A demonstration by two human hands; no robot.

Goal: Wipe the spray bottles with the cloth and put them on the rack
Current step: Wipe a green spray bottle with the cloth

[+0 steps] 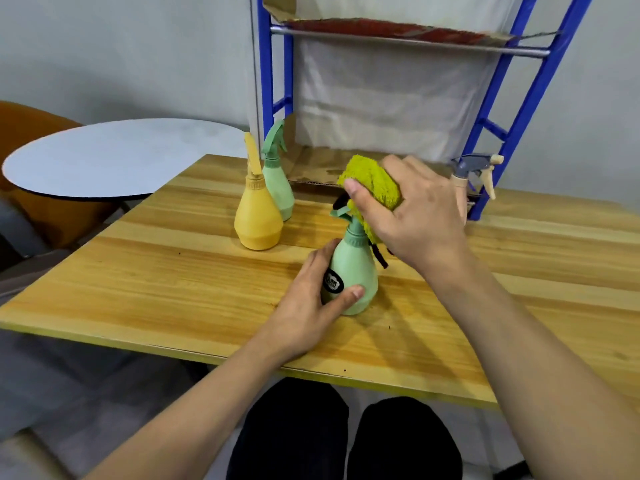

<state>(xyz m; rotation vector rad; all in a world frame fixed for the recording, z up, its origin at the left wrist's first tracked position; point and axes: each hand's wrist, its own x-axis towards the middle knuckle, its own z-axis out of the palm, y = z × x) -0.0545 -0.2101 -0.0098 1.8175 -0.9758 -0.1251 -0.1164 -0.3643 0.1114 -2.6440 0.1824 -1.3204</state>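
We held a green spray bottle upright on the wooden desk, near its front edge; our left hand gripped the bottle's body, thumb across the front beside a black label. Our right hand clutched a yellow-green cloth, pressed against the bottle's spray head. Behind stood a yellow spray bottle touching, or just beside, a second green bottle, both upright. A beige bottle with a grey trigger, largely hidden by our right hand, appeared to stand at the blue rack, whose lower shelf carried cardboard
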